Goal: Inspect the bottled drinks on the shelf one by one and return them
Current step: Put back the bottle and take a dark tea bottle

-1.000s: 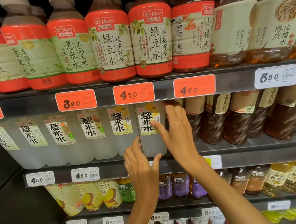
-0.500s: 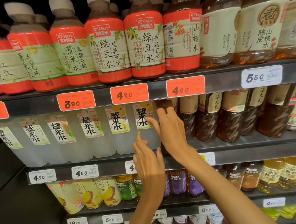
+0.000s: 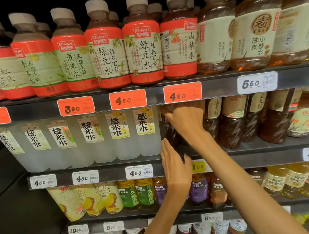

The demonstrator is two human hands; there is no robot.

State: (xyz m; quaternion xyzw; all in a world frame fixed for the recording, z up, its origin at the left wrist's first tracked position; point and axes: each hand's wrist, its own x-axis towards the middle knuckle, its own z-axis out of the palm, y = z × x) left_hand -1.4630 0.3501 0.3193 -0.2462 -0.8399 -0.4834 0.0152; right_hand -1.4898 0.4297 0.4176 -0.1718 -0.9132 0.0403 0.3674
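A dark brown bottled drink (image 3: 172,135) stands on the middle shelf (image 3: 267,155), right of a row of cloudy white bottles (image 3: 145,133). My right hand (image 3: 186,122) reaches under the upper shelf and curls its fingers round the top of the dark bottle. My left hand (image 3: 174,166) is lower, in front of the shelf edge, with fingers straight and pointing up toward the bottle's base, holding nothing. The bottle's cap is hidden behind my right hand and the shelf rail.
Red-labelled bottles (image 3: 142,47) and amber bottles (image 3: 252,36) fill the top shelf. More dark bottles (image 3: 232,124) stand to the right on the middle shelf. Green, purple and yellow bottles (image 3: 144,194) line the shelf below. Price tags (image 3: 127,99) hang on the rails.
My right hand moved right from the last cloudy white bottle to the dark bottle and closed round its top. My left hand followed to the right below it.
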